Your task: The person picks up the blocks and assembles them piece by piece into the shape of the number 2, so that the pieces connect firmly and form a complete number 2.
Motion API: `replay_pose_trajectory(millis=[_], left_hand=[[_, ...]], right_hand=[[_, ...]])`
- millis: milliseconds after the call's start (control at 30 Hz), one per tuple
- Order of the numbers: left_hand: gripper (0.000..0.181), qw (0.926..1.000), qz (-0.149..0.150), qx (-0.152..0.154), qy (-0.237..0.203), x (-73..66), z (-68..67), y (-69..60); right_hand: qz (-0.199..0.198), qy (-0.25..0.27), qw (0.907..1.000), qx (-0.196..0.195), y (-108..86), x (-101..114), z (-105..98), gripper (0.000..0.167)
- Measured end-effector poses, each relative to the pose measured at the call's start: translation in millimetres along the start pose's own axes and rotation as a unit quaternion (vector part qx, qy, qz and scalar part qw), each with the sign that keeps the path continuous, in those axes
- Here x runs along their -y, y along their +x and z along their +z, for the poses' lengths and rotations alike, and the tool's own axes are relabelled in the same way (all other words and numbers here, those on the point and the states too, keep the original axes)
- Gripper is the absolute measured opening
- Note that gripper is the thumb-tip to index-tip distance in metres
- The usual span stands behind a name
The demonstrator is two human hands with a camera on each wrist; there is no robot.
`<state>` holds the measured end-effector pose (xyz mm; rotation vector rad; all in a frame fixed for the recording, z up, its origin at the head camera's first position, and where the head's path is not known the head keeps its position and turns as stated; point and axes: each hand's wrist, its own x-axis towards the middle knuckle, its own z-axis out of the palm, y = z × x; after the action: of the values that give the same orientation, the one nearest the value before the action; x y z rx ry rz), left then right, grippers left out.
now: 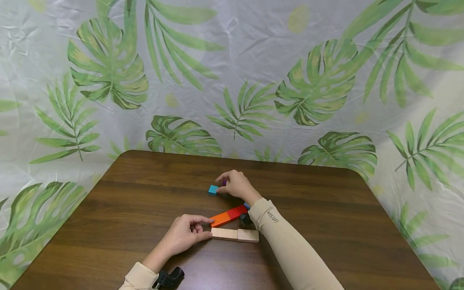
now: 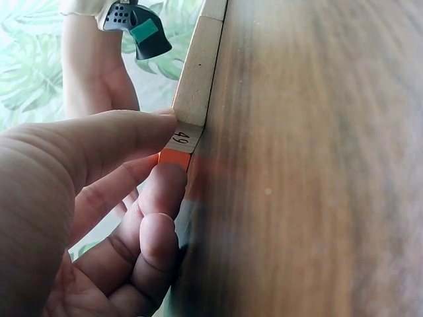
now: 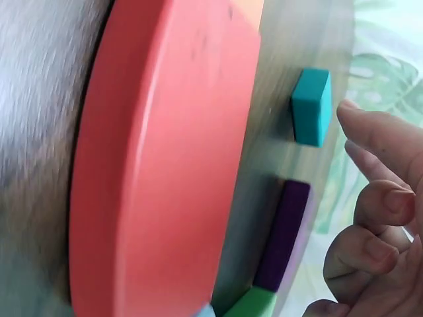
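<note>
Two plain wooden blocks lie end to end, and my left hand (image 1: 185,234) is at the left end of the nearer row. Its thumb presses the left wooden block (image 1: 224,234), whose end reads "49" in the left wrist view. The index finger lies against the orange block (image 1: 220,219), so both block ends are pinched together. A red block (image 1: 236,212) continues the orange one. Farther back, my right hand (image 1: 236,186) hovers with parted fingers beside a light-blue block (image 1: 213,190). In the right wrist view, a fingertip stands just apart from that block (image 3: 309,109).
A purple block (image 3: 284,234) stands near the right hand, touching a green block (image 3: 251,304). A blue block (image 1: 247,206) shows partly beside the right sleeve. Black wrist devices (image 1: 170,278) are worn on both wrists. Behind the brown table (image 1: 145,177) hangs a leaf-print cloth.
</note>
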<state>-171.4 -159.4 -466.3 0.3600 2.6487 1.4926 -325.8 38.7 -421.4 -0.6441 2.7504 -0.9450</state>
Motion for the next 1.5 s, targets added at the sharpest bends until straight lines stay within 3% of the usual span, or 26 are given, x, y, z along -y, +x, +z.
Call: replay_pose_trajectory(millis=[300, 1500], left_hand=[[0.028, 1.0000, 0.004, 0.003, 0.002, 0.2, -0.4, -0.2], [0.029, 1.0000, 0.003, 0.002, -0.007, 0.1, -1.0, -1.1]], right_hand=[[0.009, 0.021, 0.9997, 0.001, -1.5, 3.1, 9.3, 0.026], [0.052, -0.052, 0.9969, -0.029, -1.6, -1.1, 5.6, 0.024]])
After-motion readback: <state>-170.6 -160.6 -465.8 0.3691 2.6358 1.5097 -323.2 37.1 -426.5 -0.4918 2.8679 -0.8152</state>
